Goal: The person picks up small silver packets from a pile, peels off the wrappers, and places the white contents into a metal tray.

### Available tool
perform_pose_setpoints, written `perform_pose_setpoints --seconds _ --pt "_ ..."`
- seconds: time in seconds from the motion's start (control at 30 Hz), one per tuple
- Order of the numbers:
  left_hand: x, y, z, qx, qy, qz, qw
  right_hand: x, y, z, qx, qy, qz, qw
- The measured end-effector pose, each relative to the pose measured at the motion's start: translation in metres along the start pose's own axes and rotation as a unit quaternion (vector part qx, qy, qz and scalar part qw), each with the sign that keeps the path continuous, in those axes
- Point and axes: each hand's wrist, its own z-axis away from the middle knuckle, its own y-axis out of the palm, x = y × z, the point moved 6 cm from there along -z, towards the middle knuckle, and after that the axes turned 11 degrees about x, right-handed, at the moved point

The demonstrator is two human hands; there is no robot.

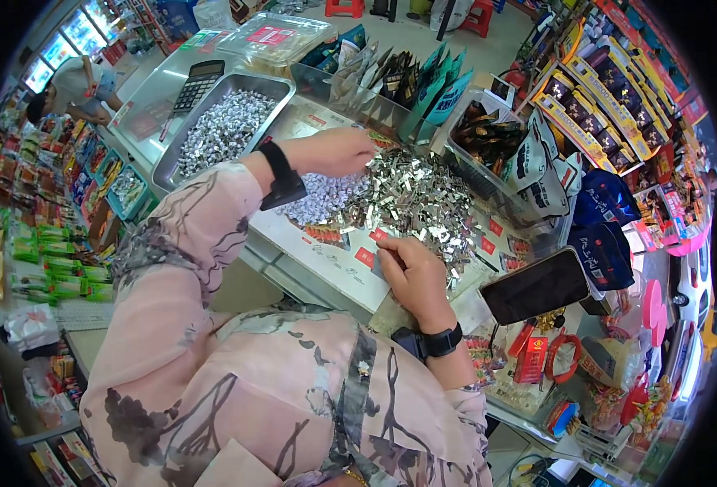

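My left hand hangs over the far side of the counter, its fingers closed together; anything between them is too small to make out. Below and beside it lies a loose pile of shiny silver strips. Against that pile rests a heap of small whitish-purple pieces. At the near edge of the strips is my right hand, its thumb and fingers drawn together, with whatever they hold hidden. Small red squares lie beside its fingertips on the white printed board. Both wrists wear black bands.
A metal tray of small silvery pieces stands at the left, with a black calculator behind it. Clear bins of pouches line the back. A phone is propped at the right. Another person bends over far left.
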Motion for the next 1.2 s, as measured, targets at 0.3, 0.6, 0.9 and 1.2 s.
perform_pose_setpoints --seconds 0.3,0.6,0.9,1.2 --pt "-0.007 0.003 -0.029 -0.143 0.058 -0.083 0.985 0.002 -0.002 -0.002 -0.007 -0.021 0.009 1.0" --pt "-0.005 0.006 -0.009 -0.032 -0.062 -0.013 0.997 0.0 0.0 -0.001 0.002 -0.015 0.012 1.0" --pt "-0.01 0.007 0.025 -0.045 -0.015 0.036 0.998 -0.001 0.002 0.0 0.01 0.001 0.005 1.0" --pt "0.079 -0.021 0.053 -0.215 -0.096 -0.042 0.971 0.002 0.0 -0.002 0.007 0.003 -0.001 1.0"
